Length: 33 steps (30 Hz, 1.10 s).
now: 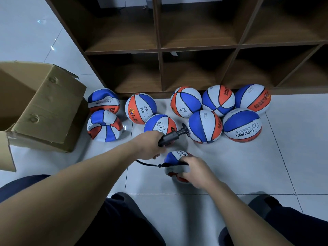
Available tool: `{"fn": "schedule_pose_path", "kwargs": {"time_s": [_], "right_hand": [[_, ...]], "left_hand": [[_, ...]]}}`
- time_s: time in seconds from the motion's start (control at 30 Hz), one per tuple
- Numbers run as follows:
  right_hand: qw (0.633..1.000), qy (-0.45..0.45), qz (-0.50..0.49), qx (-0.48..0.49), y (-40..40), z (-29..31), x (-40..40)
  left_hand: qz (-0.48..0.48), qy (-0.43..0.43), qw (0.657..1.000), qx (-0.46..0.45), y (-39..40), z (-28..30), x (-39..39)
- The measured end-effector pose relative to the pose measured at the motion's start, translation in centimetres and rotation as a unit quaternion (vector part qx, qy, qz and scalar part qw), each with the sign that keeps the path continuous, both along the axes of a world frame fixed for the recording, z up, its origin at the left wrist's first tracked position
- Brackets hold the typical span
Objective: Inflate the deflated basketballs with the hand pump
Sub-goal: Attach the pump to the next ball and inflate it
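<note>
My left hand grips the barrel of a black hand pump, whose T-handle points toward the balls. A black hose runs from the pump to a crumpled, deflated blue, white and orange basketball on the floor. My right hand holds that ball and covers the spot where the hose end meets it. Two more sagging balls lie at the left beside the box. Several round, firm balls sit along the foot of the shelf.
An open cardboard box stands at the left. A dark wooden cubby shelf runs across the back. The floor is pale tile. My knees and shoes show at the bottom edge.
</note>
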State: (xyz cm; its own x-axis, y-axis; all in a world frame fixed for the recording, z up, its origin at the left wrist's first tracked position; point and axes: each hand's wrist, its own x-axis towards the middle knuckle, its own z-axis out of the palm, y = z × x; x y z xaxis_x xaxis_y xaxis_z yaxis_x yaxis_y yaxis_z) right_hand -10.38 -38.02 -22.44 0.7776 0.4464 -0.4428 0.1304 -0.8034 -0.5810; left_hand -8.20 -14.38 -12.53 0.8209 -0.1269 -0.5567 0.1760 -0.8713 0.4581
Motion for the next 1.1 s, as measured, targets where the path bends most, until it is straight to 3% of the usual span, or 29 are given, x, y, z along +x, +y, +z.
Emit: {"fn": "schedule_pose_path", "kwargs": {"time_s": [0.23,0.47,0.57,0.8,1.1], "right_hand": [[0.978,0.055,-0.147,0.135,-0.9,0.4,2.0],[0.909,0.083,-0.326,0.244,0.0,4.6,3.2],[0.902,0.101,-0.329,0.261,0.4,6.2,3.2],[0.935,0.046,-0.276,0.219,1.4,6.1,2.9],[0.917,0.054,-0.325,0.226,0.3,6.5,3.3]], "left_hand": [[-0.065,-0.027,0.995,0.064,0.1,-0.1,0.6],[-0.109,-0.058,0.988,0.098,0.1,-0.4,0.5],[-0.115,-0.068,0.986,0.101,-0.2,-0.4,0.4],[-0.142,-0.064,0.982,0.104,-1.2,-0.4,0.0],[-0.141,-0.062,0.983,0.104,-0.5,-0.5,-0.4]]}}
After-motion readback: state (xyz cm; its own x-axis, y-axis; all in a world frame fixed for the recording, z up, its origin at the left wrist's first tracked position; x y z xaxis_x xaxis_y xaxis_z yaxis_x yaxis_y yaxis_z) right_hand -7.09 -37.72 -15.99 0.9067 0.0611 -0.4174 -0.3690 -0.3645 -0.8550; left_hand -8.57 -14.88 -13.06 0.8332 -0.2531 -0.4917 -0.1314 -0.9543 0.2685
